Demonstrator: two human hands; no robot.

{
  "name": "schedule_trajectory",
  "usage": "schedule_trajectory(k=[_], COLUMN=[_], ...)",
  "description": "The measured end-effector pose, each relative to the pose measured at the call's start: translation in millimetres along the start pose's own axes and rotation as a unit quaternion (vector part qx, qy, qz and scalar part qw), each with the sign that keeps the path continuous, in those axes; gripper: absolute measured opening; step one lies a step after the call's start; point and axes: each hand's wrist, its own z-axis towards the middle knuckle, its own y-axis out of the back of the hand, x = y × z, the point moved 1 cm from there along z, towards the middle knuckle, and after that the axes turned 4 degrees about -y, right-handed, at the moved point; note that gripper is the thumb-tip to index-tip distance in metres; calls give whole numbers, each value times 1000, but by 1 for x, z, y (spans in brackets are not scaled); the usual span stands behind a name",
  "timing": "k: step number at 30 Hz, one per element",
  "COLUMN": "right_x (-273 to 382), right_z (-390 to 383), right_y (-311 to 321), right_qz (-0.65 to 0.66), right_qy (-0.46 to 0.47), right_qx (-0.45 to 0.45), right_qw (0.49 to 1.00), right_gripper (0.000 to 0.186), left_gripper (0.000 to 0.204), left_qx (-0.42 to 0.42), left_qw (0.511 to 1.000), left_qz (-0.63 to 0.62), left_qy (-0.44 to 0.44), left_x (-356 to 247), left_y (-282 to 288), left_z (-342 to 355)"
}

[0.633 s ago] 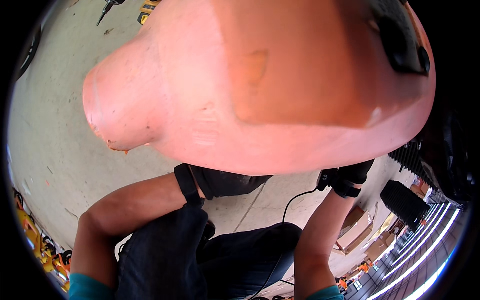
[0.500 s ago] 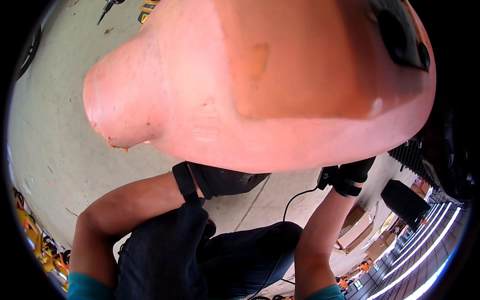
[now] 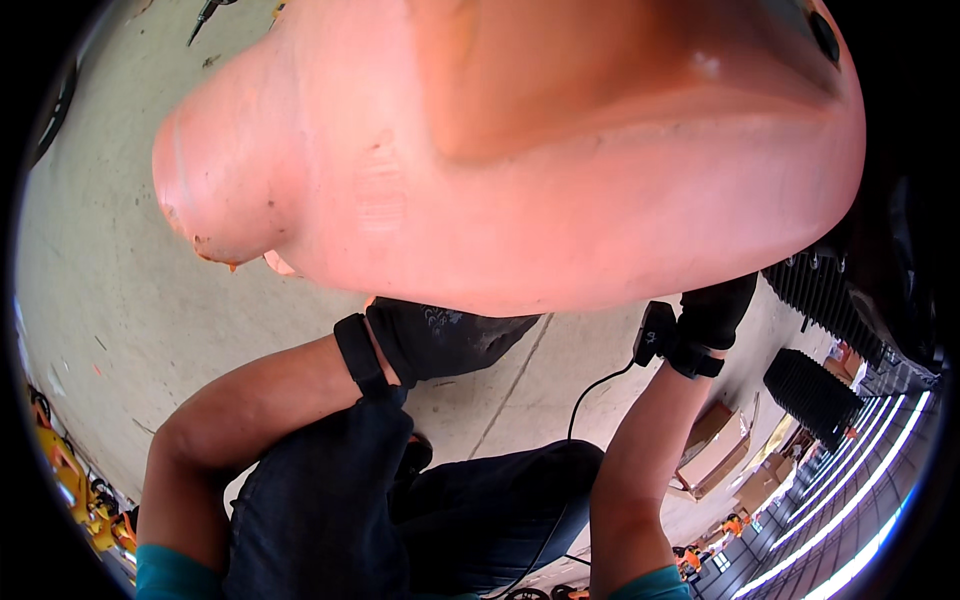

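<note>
A large, smooth salmon-pink casing (image 3: 560, 240) fills the upper middle, with a rounded stub (image 3: 225, 170) at its left end and a darker orange recess on top. My left hand (image 3: 450, 340), in a black glove, is under its near lower edge; the fingertips are tucked out of sight. At the casing's lower right, my right hand (image 3: 715, 310), also black-gloved, reaches up behind the edge, its fingers hidden. Both hands appear to hold the casing. A small black device (image 3: 655, 333) with a thin cable sits beside my right wrist.
Black ribbed bellows (image 3: 812, 395) stand at the right, near open cardboard boxes (image 3: 715, 445). A tool with a thin tip (image 3: 205, 18) lies on the concrete floor (image 3: 90, 250) at far left. Yellow equipment (image 3: 70, 470) lines the lower left. People in orange (image 3: 735, 523) are far off at lower right.
The casing has tilted and shifted slightly up and left, so its black opening has mostly passed out of sight. Both hands have risen a little with it.
</note>
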Motion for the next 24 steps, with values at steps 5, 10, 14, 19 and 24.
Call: schedule_trajectory(k=[5,10,14,19,24], right_x=[-2,-2,3,-5,-6], right_z=[10,6,1,2,14], right_y=[31,34,12,13,27], right_qz=[83,-477,-637,-130,-15], right_qy=[5,193,253,47,5], right_qx=[124,23,51,38,42], right_qw=[989,857,726,990,999], right_gripper=[28,39,30,30,33], left_gripper=[39,39,40,42,42], left_qx=[-1,27,76,20,37], left_qw=[997,998,990,1000,998], left_qz=[66,64,120,20,-38], left_qy=[-31,-9,-25,6,25], left_x=[-1,0,0,-2,-4], left_y=[1,1,-7,-7,0], left_z=[2,1,-8,-5,9])
